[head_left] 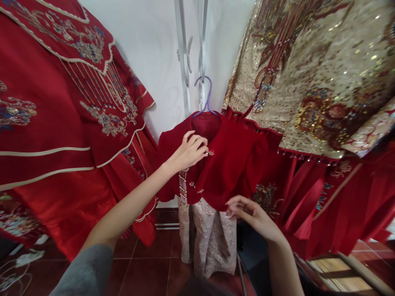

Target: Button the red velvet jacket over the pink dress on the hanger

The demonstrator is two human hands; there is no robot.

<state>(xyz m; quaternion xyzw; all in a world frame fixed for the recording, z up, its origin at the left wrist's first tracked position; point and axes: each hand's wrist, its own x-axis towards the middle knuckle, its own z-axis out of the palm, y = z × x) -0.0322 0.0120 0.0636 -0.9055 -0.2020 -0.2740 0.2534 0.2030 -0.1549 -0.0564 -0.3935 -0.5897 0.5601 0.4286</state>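
Note:
A dark red velvet jacket hangs on a purple hanger in front of me, over a pale pink brocade skirt. My left hand is raised to the jacket's chest, fingers curled and pinching the cloth beside a small beaded button. A beaded tassel hangs just below that hand. My right hand is lower, at the jacket's bottom hem, fingers bent around the edge of the velvet.
A large red embroidered robe hangs at the left. A gold sequined robe with red pleats hangs at the right. White wardrobe doors stand behind. White cables lie on the dark red tiled floor. A wooden rack is at the lower right.

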